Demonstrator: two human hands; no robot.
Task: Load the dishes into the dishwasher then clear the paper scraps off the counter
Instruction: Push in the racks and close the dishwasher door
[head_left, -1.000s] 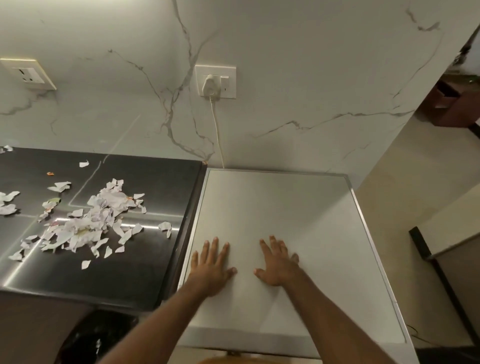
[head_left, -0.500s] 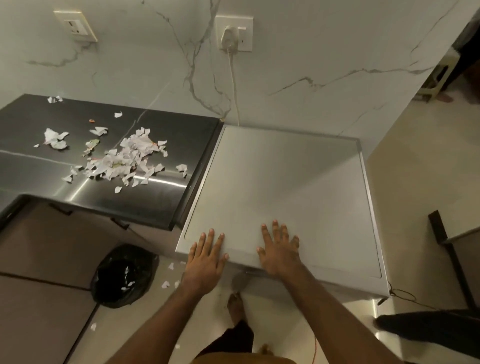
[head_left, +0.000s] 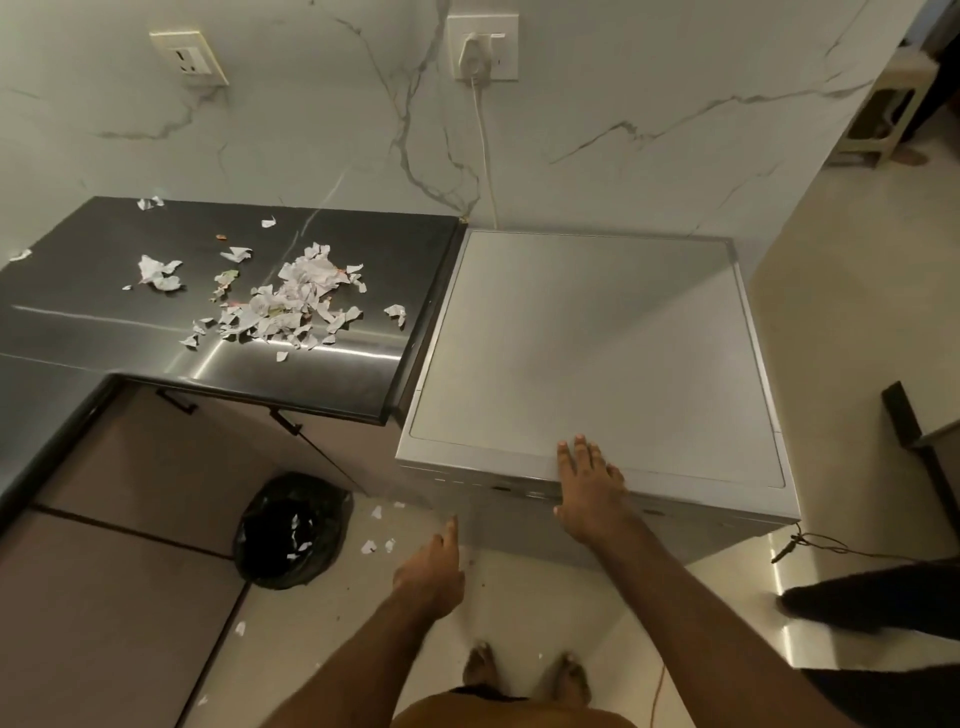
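A white dishwasher (head_left: 587, 353) stands against the marble wall with its door closed and a flat bare top. My right hand (head_left: 589, 491) lies flat over its front top edge, fingers spread, holding nothing. My left hand (head_left: 431, 569) hangs lower, in front of the dishwasher's door near its left side, fingers loosely extended and empty. On the dark steel counter (head_left: 104, 332) to the left lies a heap of torn paper scraps (head_left: 291, 304), with smaller bits scattered around it. No dishes are in view.
A black bin bag (head_left: 291, 530) sits open on the floor below the counter, a few paper bits (head_left: 376, 530) beside it. A plugged cord (head_left: 485, 145) runs down the wall behind the dishwasher. Someone's dark-clad leg (head_left: 872, 597) stands at the right. My bare feet are below.
The view has pulled back and tilted down. Both hands slid from the middle of the dishwasher top to its front edge; the left hand has now dropped off in front of the door.
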